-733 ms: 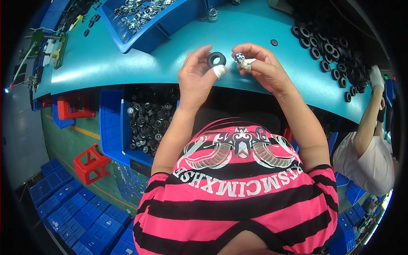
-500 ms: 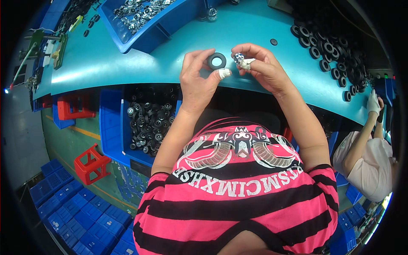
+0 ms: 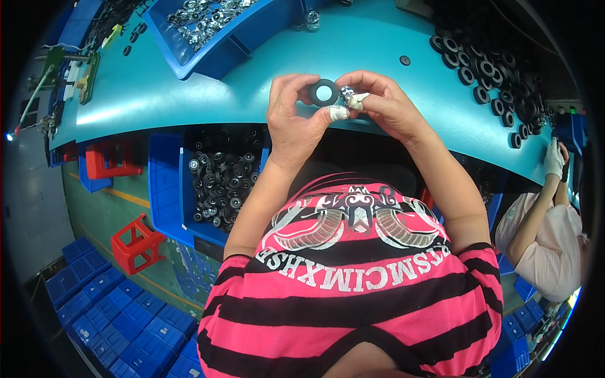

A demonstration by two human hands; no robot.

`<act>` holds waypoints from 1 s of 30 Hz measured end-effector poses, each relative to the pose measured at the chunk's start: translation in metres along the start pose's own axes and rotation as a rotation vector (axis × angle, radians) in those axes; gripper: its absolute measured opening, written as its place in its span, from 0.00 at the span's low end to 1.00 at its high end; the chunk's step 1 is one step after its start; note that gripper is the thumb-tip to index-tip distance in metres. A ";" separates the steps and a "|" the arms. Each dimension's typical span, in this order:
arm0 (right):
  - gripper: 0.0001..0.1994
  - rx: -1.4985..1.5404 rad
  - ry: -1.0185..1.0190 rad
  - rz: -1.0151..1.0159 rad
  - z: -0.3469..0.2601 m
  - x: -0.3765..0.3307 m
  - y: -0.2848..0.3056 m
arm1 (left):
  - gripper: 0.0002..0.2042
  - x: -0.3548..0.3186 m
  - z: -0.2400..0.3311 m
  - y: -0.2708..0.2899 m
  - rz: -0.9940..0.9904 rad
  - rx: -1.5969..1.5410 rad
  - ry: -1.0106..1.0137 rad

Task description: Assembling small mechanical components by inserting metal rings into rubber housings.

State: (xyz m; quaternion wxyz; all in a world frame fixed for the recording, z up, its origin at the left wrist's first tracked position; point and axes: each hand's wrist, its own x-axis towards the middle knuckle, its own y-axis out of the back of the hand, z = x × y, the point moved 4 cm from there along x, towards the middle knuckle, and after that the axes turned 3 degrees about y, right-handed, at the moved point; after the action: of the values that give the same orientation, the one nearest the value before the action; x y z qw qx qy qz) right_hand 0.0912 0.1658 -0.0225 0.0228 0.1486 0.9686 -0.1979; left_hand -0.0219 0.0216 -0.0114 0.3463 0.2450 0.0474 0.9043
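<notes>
Pinched upright between the thumb and fingers of my left hand [image 3: 292, 121] is a black rubber tyre ring [image 3: 324, 82], and the teal table shows through its round hole. My right hand [image 3: 392, 106] grips a small shiny chrome wheel hub [image 3: 346, 92] by its fingertips. The hub is close against the right side of the ring, and I cannot tell whether it touches. White tape wraps both thumbs. Both hands are over the near edge of the teal table [image 3: 252, 94].
A blue bin [image 3: 217, 68] of chrome hubs stands at the far left. Black tyre rings [image 3: 482, 94] pile up at the right; one black disc [image 3: 404, 60] lies alone. Below the table edge, a blue crate [image 3: 186, 208] carries assembled wheels [image 3: 224, 179]. A co-worker's gloved hand [image 3: 554, 159] is at far right.
My right hand has moved left, bringing the chrome hub up beside the tyre ring. The ring has turned slightly in my left hand, which stays nearly in place.
</notes>
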 end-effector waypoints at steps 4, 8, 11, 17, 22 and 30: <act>0.18 0.039 -0.005 -0.006 0.002 0.001 -0.002 | 0.26 0.000 0.004 0.001 0.000 0.085 -0.030; 0.18 0.066 -0.002 -0.006 0.003 0.001 -0.002 | 0.25 -0.001 0.002 -0.001 -0.016 0.056 -0.014; 0.18 0.093 -0.002 0.004 0.004 0.001 0.000 | 0.26 0.001 -0.001 -0.003 -0.029 -0.029 0.013; 0.18 0.117 -0.010 0.012 0.008 0.002 0.002 | 0.26 0.002 -0.003 -0.006 -0.033 -0.087 0.048; 0.19 0.086 -0.020 0.031 0.009 0.002 0.000 | 0.25 0.003 0.000 -0.006 -0.011 -0.074 0.042; 0.18 0.127 0.010 0.016 0.009 0.004 0.002 | 0.24 0.004 -0.002 -0.007 -0.015 -0.061 0.075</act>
State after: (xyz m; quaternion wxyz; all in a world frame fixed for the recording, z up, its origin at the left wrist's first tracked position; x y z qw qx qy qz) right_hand 0.0880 0.1653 -0.0320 0.0102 0.1584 0.9530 -0.2582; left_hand -0.0213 0.0297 -0.0135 0.3584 0.1999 0.0348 0.9112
